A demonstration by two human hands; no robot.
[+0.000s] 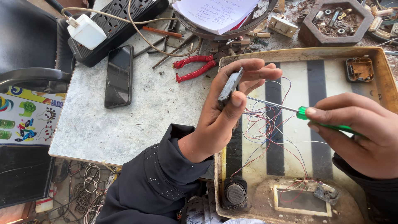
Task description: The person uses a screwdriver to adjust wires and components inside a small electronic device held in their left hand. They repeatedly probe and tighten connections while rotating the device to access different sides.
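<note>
Your left hand (226, 108) pinches a small grey module (230, 85); your right hand (360, 132) grips the green-handled screwdriver (304, 113), tip at the module

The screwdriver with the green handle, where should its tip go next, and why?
Probably a little further in, onto the small grey part that the left hand pinches. The screwdriver in the right hand already points at it, its tip close beside the left thumb, where thin wires hang.

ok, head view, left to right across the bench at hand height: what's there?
Black phone → red-handled pliers → left hand gripping a small grey part → green-handled screwdriver → right hand.
</note>
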